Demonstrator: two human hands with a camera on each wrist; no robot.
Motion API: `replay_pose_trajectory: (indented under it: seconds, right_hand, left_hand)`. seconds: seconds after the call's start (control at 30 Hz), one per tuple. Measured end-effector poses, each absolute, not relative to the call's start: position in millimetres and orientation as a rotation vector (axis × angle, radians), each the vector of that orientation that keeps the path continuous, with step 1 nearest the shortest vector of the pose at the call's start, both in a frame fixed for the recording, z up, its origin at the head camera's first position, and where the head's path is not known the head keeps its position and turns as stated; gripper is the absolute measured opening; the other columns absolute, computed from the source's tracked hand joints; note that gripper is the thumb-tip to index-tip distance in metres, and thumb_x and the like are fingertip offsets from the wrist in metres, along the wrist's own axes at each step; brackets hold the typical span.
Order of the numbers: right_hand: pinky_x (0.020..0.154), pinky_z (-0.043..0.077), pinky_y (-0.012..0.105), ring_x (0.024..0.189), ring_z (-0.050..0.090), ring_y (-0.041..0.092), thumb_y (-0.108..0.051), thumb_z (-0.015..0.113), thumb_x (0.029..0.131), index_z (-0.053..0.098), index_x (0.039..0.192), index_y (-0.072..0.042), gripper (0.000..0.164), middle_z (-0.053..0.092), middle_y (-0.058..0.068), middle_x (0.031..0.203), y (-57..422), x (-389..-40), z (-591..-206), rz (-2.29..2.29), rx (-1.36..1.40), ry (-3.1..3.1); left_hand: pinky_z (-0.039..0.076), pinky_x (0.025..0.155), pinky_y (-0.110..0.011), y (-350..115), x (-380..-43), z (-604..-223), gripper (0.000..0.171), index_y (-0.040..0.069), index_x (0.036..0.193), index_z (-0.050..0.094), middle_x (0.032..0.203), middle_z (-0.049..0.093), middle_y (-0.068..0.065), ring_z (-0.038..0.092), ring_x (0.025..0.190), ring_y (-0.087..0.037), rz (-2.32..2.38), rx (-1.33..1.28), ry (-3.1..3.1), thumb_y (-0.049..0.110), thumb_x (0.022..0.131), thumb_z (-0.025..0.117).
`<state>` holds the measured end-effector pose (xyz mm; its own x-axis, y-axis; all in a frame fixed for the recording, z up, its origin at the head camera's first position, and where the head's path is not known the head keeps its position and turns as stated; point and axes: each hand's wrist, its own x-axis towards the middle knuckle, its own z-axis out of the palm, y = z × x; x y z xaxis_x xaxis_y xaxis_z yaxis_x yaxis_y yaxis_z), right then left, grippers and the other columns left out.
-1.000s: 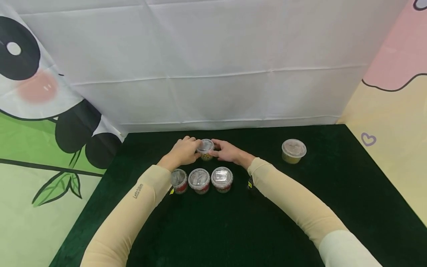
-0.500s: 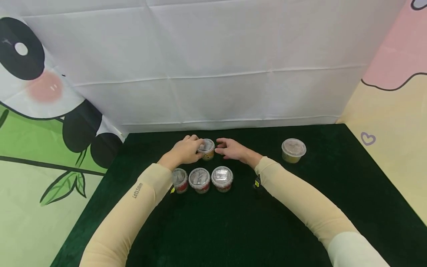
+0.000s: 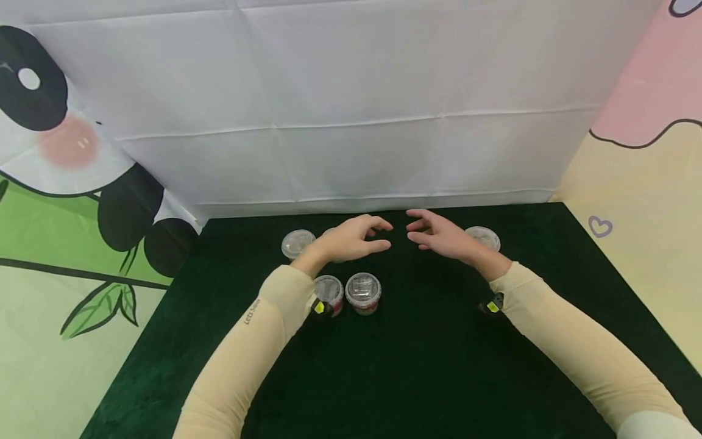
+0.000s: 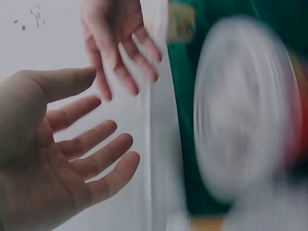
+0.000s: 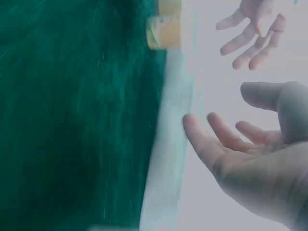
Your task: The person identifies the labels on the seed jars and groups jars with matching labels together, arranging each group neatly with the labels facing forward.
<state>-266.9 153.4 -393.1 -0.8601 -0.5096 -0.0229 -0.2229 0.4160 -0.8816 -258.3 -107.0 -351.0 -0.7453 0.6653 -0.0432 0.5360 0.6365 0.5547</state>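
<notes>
My left hand (image 3: pixel 351 238) is held out over the back of the table, fingers spread and holding nothing. Facing it from the right is my right hand (image 3: pixel 444 235), also empty, its fingers loosely bent. Under the left wrist, a small lidded tub is mostly hidden. A clear-lidded tub (image 3: pixel 298 244) stands just left of that wrist. In front are two more lidded tubs, one (image 3: pixel 328 288) partly behind the left wrist camera and one (image 3: pixel 363 291) with a shiny lid. A blurred round lid (image 4: pixel 240 110) fills the right side of the left wrist view.
Behind the right wrist stands another lidded tub (image 3: pixel 482 236), partly covered. Dark green cloth (image 3: pixel 417 366) covers the table. A white curtain (image 3: pixel 356 152) hangs along its back edge, with printed cartoon panels at both sides.
Both hands have moved right. The left hand has let go of the back tub, which stays on the table. The tub at back left has come into view; the front-left one is now hidden.
</notes>
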Motion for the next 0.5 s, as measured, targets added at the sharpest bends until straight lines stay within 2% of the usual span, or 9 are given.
replay_pose_trajectory:
  seconds: [0.1,0.2,0.33,0.5]
  right_hand:
    - [0.096,0.053,0.05,0.119,0.058,0.037,-0.019,0.053,0.107,0.025,0.159,-0.009,0.06,0.049,0.022,0.143,184.0,-255.2,-391.3,-1.458,-0.683,2.527]
    - [0.096,0.05,0.056,0.119,0.057,0.039,-0.014,0.053,0.107,0.028,0.158,-0.007,0.057,0.051,0.023,0.14,210.7,-241.0,-392.2,-1.482,-0.745,2.67]
    - [0.104,0.04,0.062,0.129,0.047,0.045,-0.009,0.054,0.106,0.03,0.157,-0.004,0.057,0.047,0.026,0.143,241.4,-222.7,-399.4,-1.544,-0.71,2.792]
    - [0.11,0.032,0.062,0.141,0.035,0.047,-0.02,0.055,0.107,0.023,0.16,-0.007,0.063,0.032,0.026,0.157,274.2,-212.7,-410.8,-1.626,-0.456,2.76]
  left_hand:
    - [0.045,0.106,-0.038,-73.8,-253.7,-360.5,0.056,0.011,0.151,0.043,0.15,0.046,-0.009,0.053,0.13,-0.026,0.894,0.973,2.555,0.036,0.103,0.059]
    - [0.046,0.106,-0.036,-41.4,-247.1,-373.4,0.064,0.01,0.155,0.034,0.152,0.043,-0.012,0.054,0.13,-0.026,1.028,0.93,2.492,0.036,0.103,0.061]
    - [0.046,0.106,-0.037,-2.8,-238.3,-393.4,0.074,0.009,0.159,0.025,0.156,0.035,-0.017,0.051,0.134,-0.029,1.172,0.869,2.429,0.037,0.102,0.063]
    - [0.044,0.109,-0.04,32.9,-234.1,-415.1,0.082,0.01,0.161,0.018,0.159,0.028,-0.018,0.045,0.139,-0.031,1.266,0.798,2.427,0.035,0.1,0.066]
